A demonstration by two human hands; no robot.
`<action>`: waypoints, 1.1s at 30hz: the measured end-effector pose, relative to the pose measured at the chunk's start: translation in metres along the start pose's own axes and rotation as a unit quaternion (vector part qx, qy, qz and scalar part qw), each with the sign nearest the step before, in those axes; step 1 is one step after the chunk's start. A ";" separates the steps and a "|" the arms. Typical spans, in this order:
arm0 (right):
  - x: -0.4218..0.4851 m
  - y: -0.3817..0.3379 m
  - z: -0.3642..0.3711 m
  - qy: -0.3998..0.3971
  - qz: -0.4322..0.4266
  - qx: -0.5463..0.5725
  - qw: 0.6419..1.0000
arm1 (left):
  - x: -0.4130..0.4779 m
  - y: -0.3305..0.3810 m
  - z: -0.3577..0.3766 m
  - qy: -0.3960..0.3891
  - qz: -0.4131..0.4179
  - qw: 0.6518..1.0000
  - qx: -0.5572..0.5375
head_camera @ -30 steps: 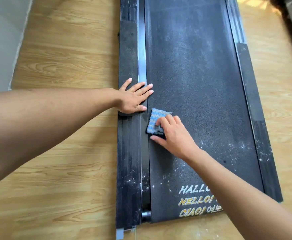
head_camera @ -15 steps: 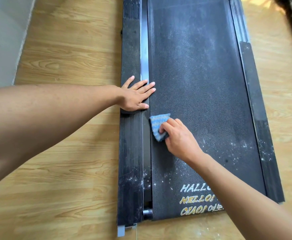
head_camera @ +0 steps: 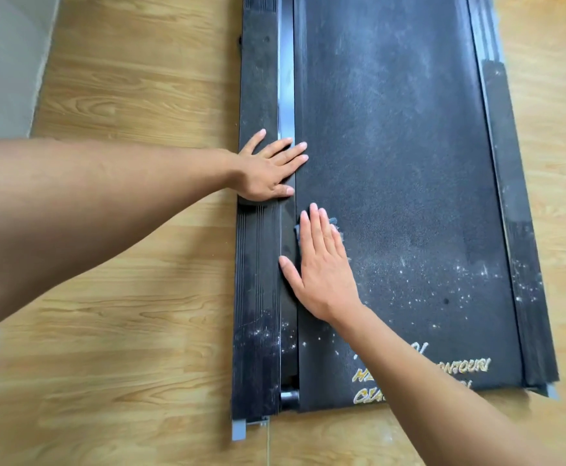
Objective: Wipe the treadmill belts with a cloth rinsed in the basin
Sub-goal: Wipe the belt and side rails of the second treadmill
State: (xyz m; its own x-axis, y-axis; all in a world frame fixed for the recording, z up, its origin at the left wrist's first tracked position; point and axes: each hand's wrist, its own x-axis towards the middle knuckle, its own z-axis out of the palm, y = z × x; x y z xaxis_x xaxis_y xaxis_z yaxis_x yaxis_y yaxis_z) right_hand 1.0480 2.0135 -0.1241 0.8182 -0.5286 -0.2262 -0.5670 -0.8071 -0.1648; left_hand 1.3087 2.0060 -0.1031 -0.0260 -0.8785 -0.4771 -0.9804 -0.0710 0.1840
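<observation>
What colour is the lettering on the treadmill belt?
The lettering is yellowish gold, best seen in the head view.

The left hand (head_camera: pixel 271 171) is lying flat, palm down, its fingers straight, slightly spread and pointing right, while the bare left forearm (head_camera: pixel 106 203) is reaching in from the left edge. The right hand (head_camera: pixel 322 264) is pressing down flat just nearer the person, fingers straight and close together, thumb held out to the left, with the bare right forearm (head_camera: pixel 443 391) stretching in from the lower right.
</observation>
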 end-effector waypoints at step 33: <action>-0.159 -0.025 0.036 -0.019 0.032 0.045 0.998 | -0.009 0.032 -0.032 -0.069 -0.082 0.994 0.026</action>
State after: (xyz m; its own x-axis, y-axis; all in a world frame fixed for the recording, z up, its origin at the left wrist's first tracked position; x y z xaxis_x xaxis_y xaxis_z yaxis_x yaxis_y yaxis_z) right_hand 0.9286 2.1274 -0.1190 0.7769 -0.5661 -0.2756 -0.6255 -0.7443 -0.2341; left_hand 1.2839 1.9970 -0.0654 0.1113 -0.7843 -0.6103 -0.9824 -0.1795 0.0516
